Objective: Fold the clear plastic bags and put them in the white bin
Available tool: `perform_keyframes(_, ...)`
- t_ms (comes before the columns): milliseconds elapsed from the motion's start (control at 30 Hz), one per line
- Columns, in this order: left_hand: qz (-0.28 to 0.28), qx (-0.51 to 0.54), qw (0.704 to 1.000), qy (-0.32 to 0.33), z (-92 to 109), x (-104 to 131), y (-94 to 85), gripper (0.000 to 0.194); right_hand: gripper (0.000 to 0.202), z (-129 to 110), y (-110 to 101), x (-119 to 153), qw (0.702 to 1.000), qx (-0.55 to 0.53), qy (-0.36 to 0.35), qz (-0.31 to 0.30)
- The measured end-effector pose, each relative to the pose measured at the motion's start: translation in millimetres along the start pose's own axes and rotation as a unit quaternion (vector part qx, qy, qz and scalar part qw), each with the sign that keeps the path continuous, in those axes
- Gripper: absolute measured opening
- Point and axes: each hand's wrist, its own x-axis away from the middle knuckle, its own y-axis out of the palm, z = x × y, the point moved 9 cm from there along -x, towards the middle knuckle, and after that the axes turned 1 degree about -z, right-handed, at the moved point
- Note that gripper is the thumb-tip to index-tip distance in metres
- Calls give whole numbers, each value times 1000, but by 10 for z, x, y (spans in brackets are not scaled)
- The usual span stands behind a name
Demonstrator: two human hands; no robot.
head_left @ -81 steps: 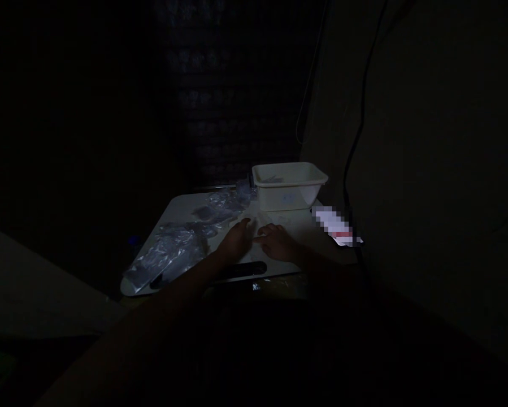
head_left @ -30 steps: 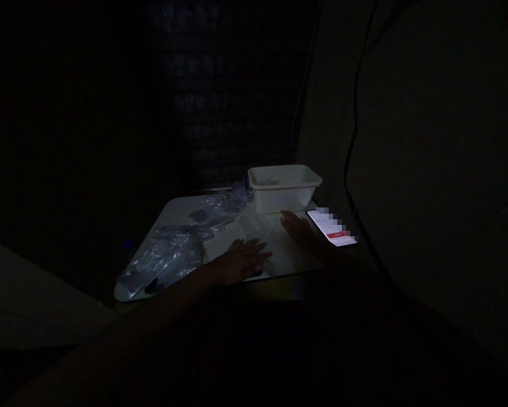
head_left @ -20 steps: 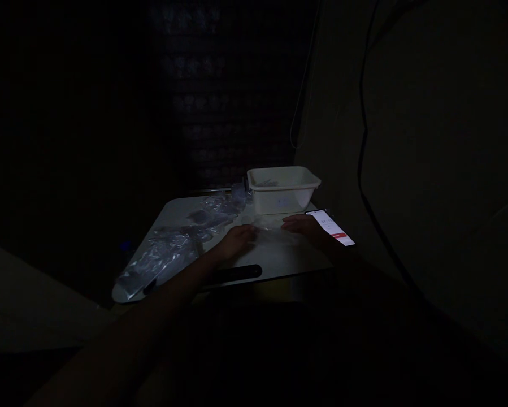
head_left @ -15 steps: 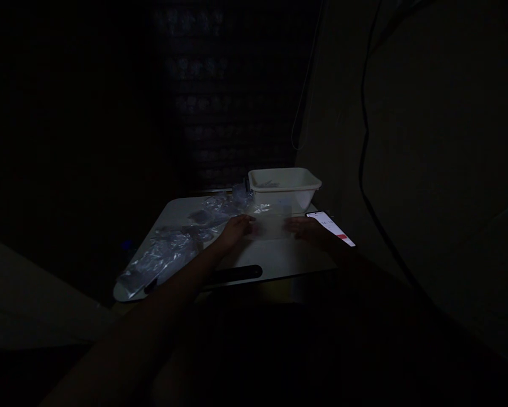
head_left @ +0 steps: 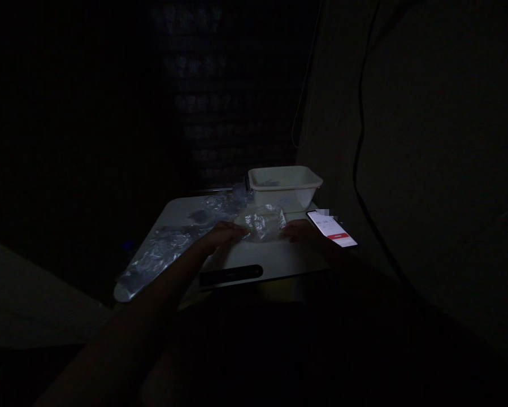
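Note:
A clear, crinkled plastic bag (head_left: 262,224) spans the gap between my two hands, just above the white board. My left hand (head_left: 226,233) pinches its left edge. At its right edge, my right hand (head_left: 298,230) is closed on the plastic, with its fingers dim in the shadow. More crumpled clear plastic bags (head_left: 164,251) lie along the board's left side, next to my left forearm. The dark surroundings hide finer detail of the bag.
Behind the bag stands a white plastic tub (head_left: 283,198) with something pale inside. A lit phone (head_left: 333,229) lies to the right. The white board (head_left: 279,263) has a dark handle slot (head_left: 232,274) at its front edge. A dark cable (head_left: 357,158) hangs at the right.
The plastic between my hands was smooth and blurred; now it is crinkled and shiny. My left hand has shifted slightly left and down.

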Motion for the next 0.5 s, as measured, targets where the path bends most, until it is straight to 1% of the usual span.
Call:
perform_keyframes(67, -8, -3, 1000, -12, -99, -3, 6, 8, 17, 34, 6, -8, 1000, -9, 10, 2)
perform_keyframes(167, -8, 26, 999, -19, -196, -51, 40, 2, 16, 44, 25, -5, 999, -41, 15, 6)
perform_keyframes(300, -13, 59, 998, -36, -216, -61, 112, 6, 14, 35, 40, 12, 996, -87, 18, 19)
perform_keyframes(367, -29, 66, 996, -47, -210, -34, 168, 9, 17, -4, 53, 27, 997, -70, 8, 19)
perform_keyframes(433, -41, 71, 995, -55, -214, -9, 215, 11, 21, -52, 78, 43, 1000, -27, -7, 8)
perform_keyframes(500, -41, 72, 995, -60, -240, 0, 240, 8, 22, -89, 86, 54, 999, 27, -22, 4)
